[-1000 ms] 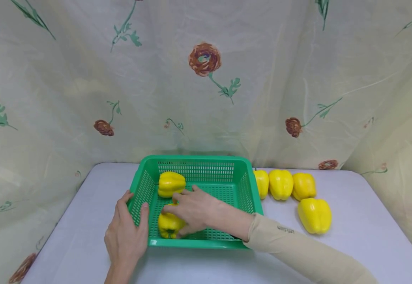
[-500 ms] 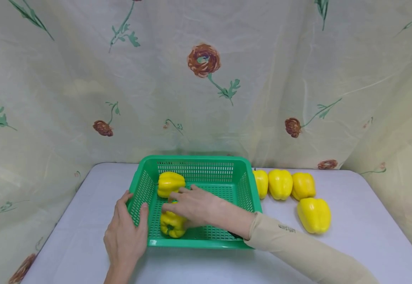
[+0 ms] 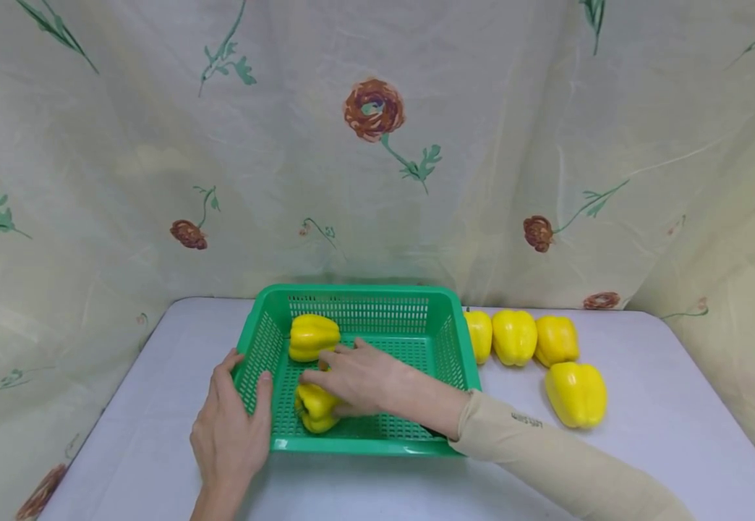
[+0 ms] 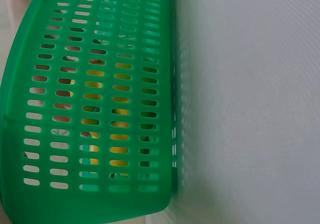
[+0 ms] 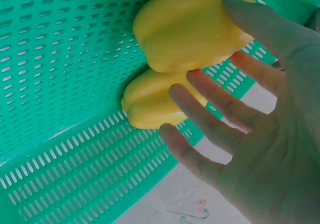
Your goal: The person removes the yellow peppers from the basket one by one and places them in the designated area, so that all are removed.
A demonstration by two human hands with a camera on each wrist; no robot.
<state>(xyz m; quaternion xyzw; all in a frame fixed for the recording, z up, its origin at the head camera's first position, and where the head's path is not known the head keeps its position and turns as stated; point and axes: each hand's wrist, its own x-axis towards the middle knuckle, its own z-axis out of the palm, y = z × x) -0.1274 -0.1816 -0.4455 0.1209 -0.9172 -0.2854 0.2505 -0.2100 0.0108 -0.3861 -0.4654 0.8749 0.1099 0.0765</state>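
Observation:
A green plastic basket (image 3: 364,447) with slotted walls stands on the table, two yellow bell peppers inside at its left. In the head view my left hand (image 3: 231,427) holds the basket's left rim near the front corner, thumb on the inner side. My right hand (image 3: 367,380) reaches into the basket and grips the nearer yellow bell pepper (image 3: 317,411), its stem end facing front left. In the right wrist view the thumb presses on this pepper (image 5: 185,29), with the fingers spread beside it. Just behind lies the other pepper (image 3: 312,337), apparently untouched.
Several more yellow bell peppers lie on the table right of the basket: three in a back row, including one (image 3: 515,339), and one (image 3: 576,395) nearer the front. A floral curtain (image 3: 468,145) hangs behind the white-covered table (image 3: 156,420).
The nearer pepper has turned under my right hand, its stem end swinging toward the left, and it has shifted slightly right. My left hand and the basket have stayed put.

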